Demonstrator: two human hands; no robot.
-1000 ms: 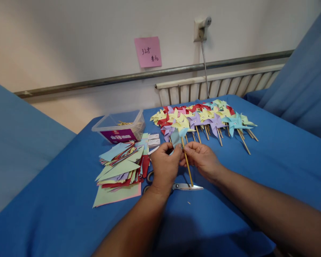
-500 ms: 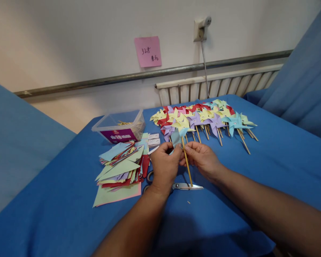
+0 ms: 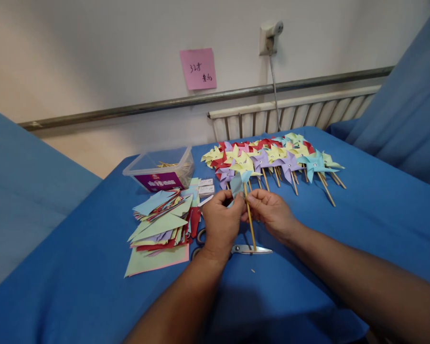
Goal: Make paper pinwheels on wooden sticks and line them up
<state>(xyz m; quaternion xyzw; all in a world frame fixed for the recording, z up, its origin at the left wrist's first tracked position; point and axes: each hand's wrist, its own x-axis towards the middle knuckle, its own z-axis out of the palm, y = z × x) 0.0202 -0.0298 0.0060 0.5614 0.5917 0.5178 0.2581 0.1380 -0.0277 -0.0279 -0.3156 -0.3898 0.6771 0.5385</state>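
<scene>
A light-blue paper pinwheel (image 3: 237, 184) on a thin wooden stick (image 3: 250, 217) is between my two hands. My left hand (image 3: 222, 215) is closed, pinching the folded paper at the top of the stick. From the other side, my right hand (image 3: 270, 210) is closed with its fingertips at the stick's upper part; they partly hide behind it. The stick slants down, its lower end overlapping the blade of a pair of scissors (image 3: 252, 249) on the blue cloth. My left wrist and hand cover the middle of the scissors.
Finished pinwheels (image 3: 290, 162) in several colours lie in rows beyond my hands. To the left are a stack of cut coloured paper (image 3: 161, 229) and a clear plastic box (image 3: 157, 172) holding sticks. Two small white boxes (image 3: 206, 191) sit beside the stack. A radiator (image 3: 297, 114) stands behind the table.
The lower end of the stick has swung slightly left. Both hands stay in nearly the same place and keep their grip.
</scene>
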